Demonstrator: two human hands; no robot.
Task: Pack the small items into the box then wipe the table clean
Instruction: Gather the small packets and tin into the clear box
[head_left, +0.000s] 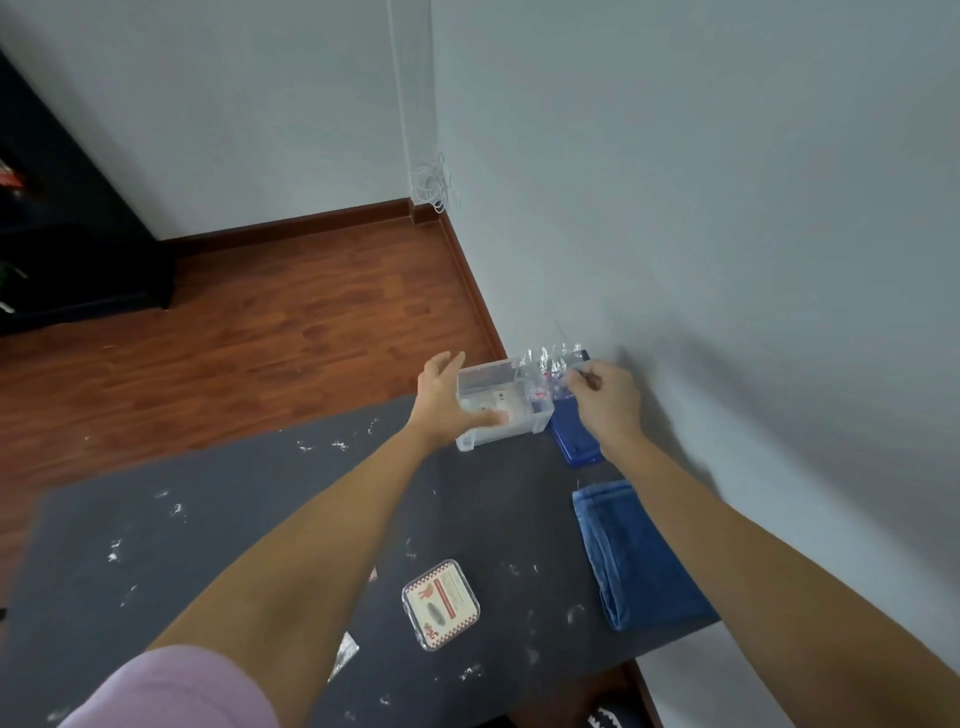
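A clear plastic box (519, 421) stands at the far edge of the dark table (156, 561), with small white items inside. My left hand (444, 397) grips the box's left side, thumb across its front wall. My right hand (605, 397) pinches a crinkled clear plastic bag (550, 364) and holds it over the box's right end. A blue lid (574, 439) lies flat just right of the box, partly under my right wrist. A small square tin (440, 603) with a red and cream label lies on the near table. A folded blue cloth (636, 556) rests at the right edge.
White crumbs and smears (174, 509) are scattered over the table top. A small silvery packet (345, 649) peeks out beside my left forearm. The grey wall runs close along the table's right side. Wooden floor and black furniture (78, 249) lie beyond to the left.
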